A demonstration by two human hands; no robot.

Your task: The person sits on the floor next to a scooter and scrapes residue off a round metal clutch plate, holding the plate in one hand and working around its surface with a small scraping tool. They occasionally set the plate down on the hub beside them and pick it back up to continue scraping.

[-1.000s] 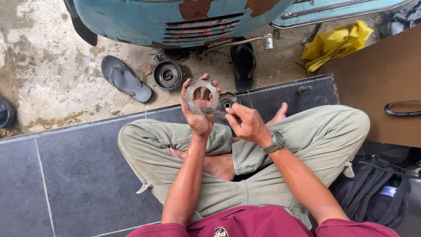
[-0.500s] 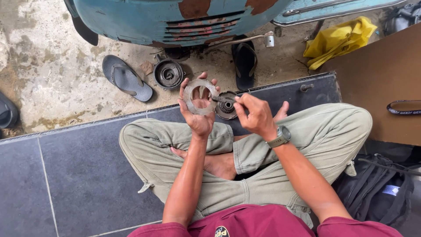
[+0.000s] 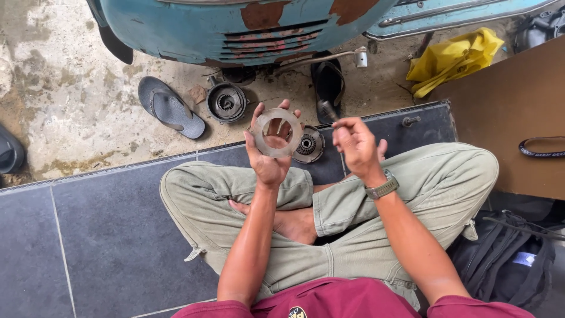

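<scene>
My left hand (image 3: 266,164) is raised in front of me and holds up a flat grey metal ring plate (image 3: 275,149) by its edges, fingers spread behind it. My right hand (image 3: 356,147) hovers just to the right of the ring, apart from it. Its fingertips pinch a small dark object (image 3: 326,109) that I cannot identify. Behind the two hands, a round dark geared hub (image 3: 308,145) lies on the dark tile. I sit cross-legged in olive trousers (image 3: 412,176), with a watch (image 3: 381,188) on my right wrist.
A second round metal part (image 3: 226,102) lies on the concrete beneath a rusty teal vehicle body (image 3: 235,26). Two sandals (image 3: 169,108) (image 3: 328,79), a yellow cloth (image 3: 453,59), a brown board (image 3: 512,123) and a black bag (image 3: 512,259) surround me.
My right hand has pulled away from the ring plate to the right and now holds its pinched fingers up. The left hand keeps the ring raised in nearly the same spot.
</scene>
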